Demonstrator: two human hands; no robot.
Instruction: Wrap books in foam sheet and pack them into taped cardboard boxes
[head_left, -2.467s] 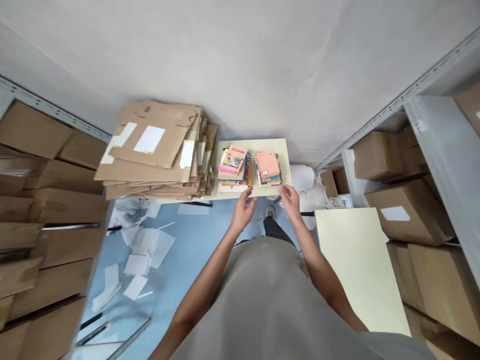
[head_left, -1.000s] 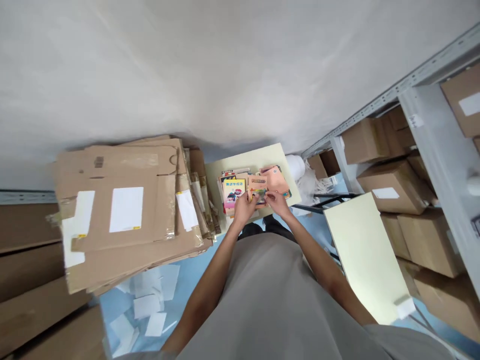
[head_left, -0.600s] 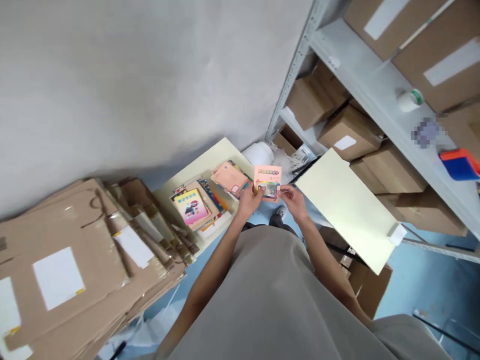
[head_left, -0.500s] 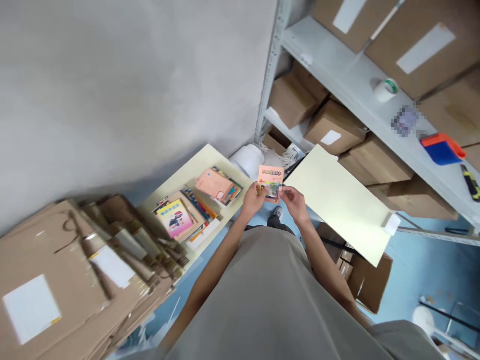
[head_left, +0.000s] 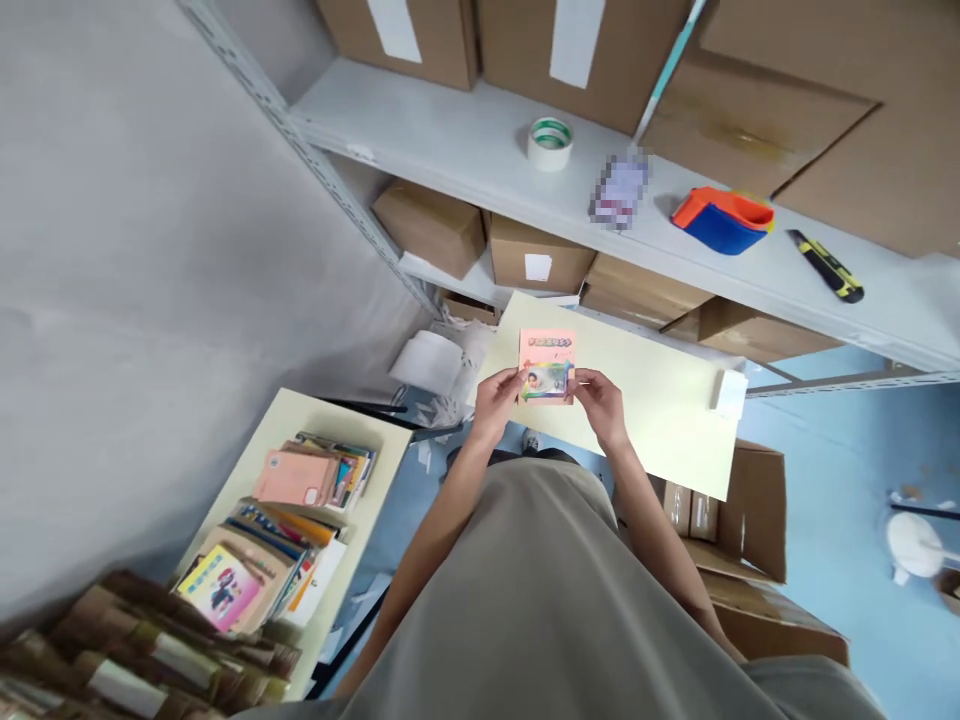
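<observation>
no text I can read for certain, the title (head_left: 549,343) on the pink booklet (head_left: 547,367) I hold too small, the characters (head_left: 206,570) on the yellow-and-pink booklet (head_left: 220,588) blurred

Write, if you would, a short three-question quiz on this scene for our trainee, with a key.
1. What do the left hand and right hand hold between them? A. a cardboard box; B. a pink booklet; C. a white cup.
2. True or false: the tape roll and the utility knife are on the same shelf.
3. How many stacks of books are on the table at the person's left?

Key: 1. B; 2. true; 3. two.
</observation>
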